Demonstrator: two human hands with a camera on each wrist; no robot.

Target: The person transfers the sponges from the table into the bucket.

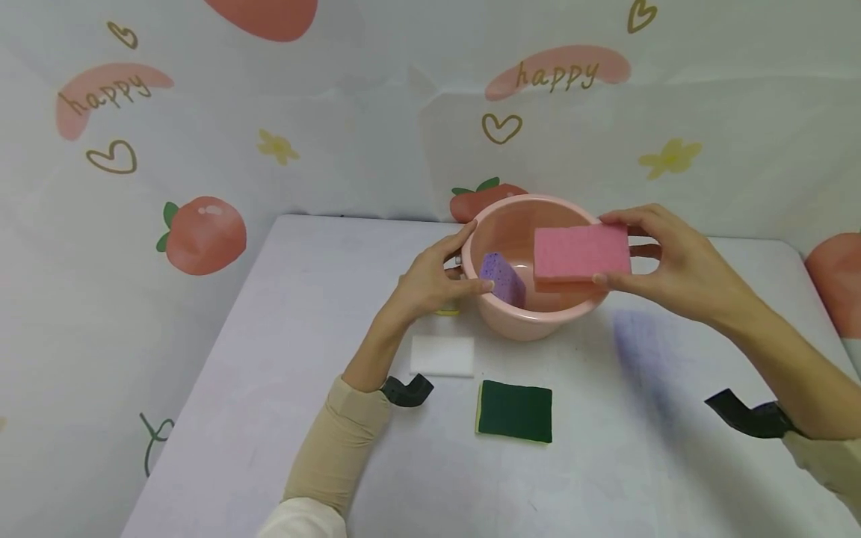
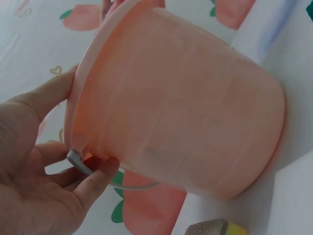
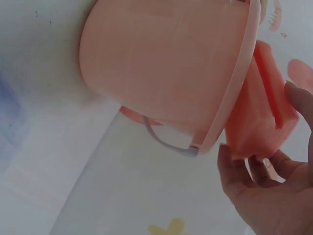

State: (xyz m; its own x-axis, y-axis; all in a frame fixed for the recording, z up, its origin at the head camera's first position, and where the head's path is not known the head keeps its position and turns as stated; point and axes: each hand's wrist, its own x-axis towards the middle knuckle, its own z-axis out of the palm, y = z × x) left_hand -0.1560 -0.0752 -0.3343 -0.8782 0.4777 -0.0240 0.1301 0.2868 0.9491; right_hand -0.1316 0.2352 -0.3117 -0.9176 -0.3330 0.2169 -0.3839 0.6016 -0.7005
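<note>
A pink bucket [image 1: 531, 325] stands near the back of the table, its mouth facing up. My left hand [image 1: 430, 278] grips its rim on the left side, and in the left wrist view the fingers of that hand [image 2: 44, 171] lie by the grey handle [image 2: 129, 186]. Over the right part of the bucket's mouth, my right hand [image 1: 673, 261] holds a thick pink sponge [image 1: 581, 252] by its right end. The right wrist view shows this pink sponge [image 3: 254, 115] just above the rim. Inside the bucket, a purple sponge [image 1: 504, 280] leans at the left wall.
In front of the bucket lies a white sponge block [image 1: 442, 356]. Nearer to me is a dark green scouring sponge [image 1: 515, 412] with a yellow underside. A grey and yellow sponge [image 2: 215, 228] sits beside the bucket, mostly hidden by my left hand in the head view.
</note>
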